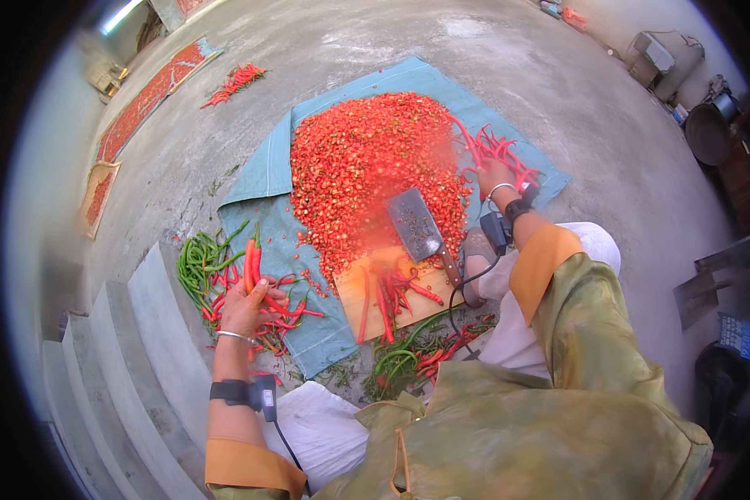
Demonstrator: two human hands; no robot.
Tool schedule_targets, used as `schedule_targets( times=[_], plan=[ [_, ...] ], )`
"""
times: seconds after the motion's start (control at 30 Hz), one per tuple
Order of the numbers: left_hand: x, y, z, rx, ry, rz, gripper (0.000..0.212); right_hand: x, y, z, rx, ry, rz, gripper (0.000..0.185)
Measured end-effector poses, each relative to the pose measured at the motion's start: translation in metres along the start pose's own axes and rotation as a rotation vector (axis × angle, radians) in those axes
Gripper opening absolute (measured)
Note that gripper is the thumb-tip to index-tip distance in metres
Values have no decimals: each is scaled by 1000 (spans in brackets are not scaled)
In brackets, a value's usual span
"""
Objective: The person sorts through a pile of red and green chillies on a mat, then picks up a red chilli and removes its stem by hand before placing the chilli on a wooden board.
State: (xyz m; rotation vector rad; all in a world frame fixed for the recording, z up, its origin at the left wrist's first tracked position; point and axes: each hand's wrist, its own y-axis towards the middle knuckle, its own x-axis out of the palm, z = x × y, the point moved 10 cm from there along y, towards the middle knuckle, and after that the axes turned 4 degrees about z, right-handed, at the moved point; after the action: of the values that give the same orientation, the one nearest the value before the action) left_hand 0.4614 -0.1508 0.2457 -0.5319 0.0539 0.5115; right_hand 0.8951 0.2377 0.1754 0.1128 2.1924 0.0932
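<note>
My left hand [245, 307] grips a few red chili peppers [254, 259], two of them pointing upward past the thumb. Under and around it lie loose red chilies [294, 315] and a heap of green chilies [199, 259]. On the right, the fingers of my right hand [495, 175] close around a bunch of long red chilies [497, 147] above the blue sheet [256, 165]. A cleaver [415, 223] with a wooden handle rests on chopped chilies [362, 156] and the edge of a wooden cutting board [344, 294]. Several whole red chilies [387, 300] lie on that board.
Concrete steps [169, 306] descend at the left. Near my feet is a pile of chilies and stems [400, 362]. Farther off, red chilies [236, 83] lie on the floor, and red pieces cover a long mat [150, 94]. A dark pan [706, 134] stands by the right wall.
</note>
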Motion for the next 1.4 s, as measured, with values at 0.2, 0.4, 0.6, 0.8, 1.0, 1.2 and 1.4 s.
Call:
schedule_targets(
  times=[0.2, 0.4, 0.6, 0.8, 1.0, 1.2, 1.4],
  plan=[
    [7, -16, 5, 16, 43, -3, 24, -24, -36, -16, 199, -65, 104, 28],
    [29, -26, 1, 9, 20, -136, 19, 91, -219, -176, -235, 556, -655, 25],
    [41, -45, -12, 9, 72, -240, 19, 92, -338, -260, -80, 923, -1199, 40],
    [61, -64, -10, 56, 24, -424, 26, 83, -360, -273, 139, 1074, -1315, 18],
    [43, -72, -25, 1, 54, -397, 30, 94, -373, -285, 202, 1129, -1333, 19],
    [47, -80, -33, -23, 292, -474, 41, 96, -370, -284, 286, 1184, -1279, 22],
    [3, -66, -10, 254, 459, -260, 45, 73, -378, -304, 43, 1107, -1302, 21]
  ],
)
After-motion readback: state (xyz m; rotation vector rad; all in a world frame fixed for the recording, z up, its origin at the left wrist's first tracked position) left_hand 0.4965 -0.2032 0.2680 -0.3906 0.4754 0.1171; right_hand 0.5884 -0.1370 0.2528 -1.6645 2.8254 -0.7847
